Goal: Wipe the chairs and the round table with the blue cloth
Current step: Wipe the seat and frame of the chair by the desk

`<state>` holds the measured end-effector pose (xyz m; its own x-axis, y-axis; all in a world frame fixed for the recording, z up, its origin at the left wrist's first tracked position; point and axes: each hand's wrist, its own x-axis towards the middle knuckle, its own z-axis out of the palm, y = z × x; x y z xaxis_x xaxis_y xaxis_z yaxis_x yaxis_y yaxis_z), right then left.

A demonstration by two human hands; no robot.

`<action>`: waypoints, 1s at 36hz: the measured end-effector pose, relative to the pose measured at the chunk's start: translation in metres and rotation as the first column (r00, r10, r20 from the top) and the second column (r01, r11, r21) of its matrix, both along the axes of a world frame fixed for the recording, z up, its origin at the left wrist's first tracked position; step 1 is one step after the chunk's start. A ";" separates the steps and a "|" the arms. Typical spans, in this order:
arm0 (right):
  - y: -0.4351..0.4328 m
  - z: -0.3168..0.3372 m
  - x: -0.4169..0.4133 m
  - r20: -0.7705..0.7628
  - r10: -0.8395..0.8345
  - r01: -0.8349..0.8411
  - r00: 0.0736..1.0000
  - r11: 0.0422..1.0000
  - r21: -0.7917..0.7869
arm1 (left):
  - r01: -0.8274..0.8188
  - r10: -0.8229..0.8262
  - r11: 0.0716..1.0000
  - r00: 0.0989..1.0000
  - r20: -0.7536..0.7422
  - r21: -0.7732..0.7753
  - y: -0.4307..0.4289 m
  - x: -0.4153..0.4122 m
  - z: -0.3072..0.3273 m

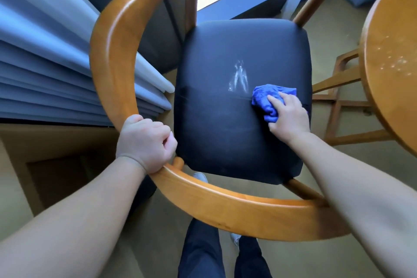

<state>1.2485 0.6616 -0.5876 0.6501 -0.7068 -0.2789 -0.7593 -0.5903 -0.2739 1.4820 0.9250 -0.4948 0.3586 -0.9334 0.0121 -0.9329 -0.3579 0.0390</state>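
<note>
Blue cloth (267, 100) clutched in right hand (290, 115) sits just lower right of white smear (239, 77) on the seat — left hand (145, 142) farther off, gripping chair rail (110, 56).

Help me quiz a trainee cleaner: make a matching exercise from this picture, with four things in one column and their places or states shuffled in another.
Things:
1. blue cloth
2. left hand
3. white smear
4. round table

Places or states:
A. grips the chair's wooden rail
B. right edge of view, pale specks on top
C. under the right hand, on the seat
D. mid-seat, beside the cloth

Pairs: 1-C, 2-A, 3-D, 4-B
</note>
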 end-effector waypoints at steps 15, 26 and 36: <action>0.063 0.038 0.040 0.099 0.080 -0.073 0.992 0.995 -0.075 | 0.174 -0.170 0.984 0.983 -0.075 0.049 -0.035 0.042 0.044; 0.058 0.053 0.071 0.151 0.042 -0.034 0.988 0.998 -0.056 | 0.203 -0.205 0.979 0.976 0.077 0.033 -0.132 0.144 0.080; 0.045 0.053 0.115 0.192 0.183 -0.179 0.964 0.983 -0.041 | 0.050 -0.066 0.984 0.994 0.091 0.172 -0.198 0.186 0.064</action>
<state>1.3636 0.7069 -0.5346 0.8078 -0.5771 -0.1197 -0.5728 -0.7208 -0.3902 1.6676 0.7275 -0.4312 0.3088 -0.9439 -0.1166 -0.9487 -0.2970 -0.1081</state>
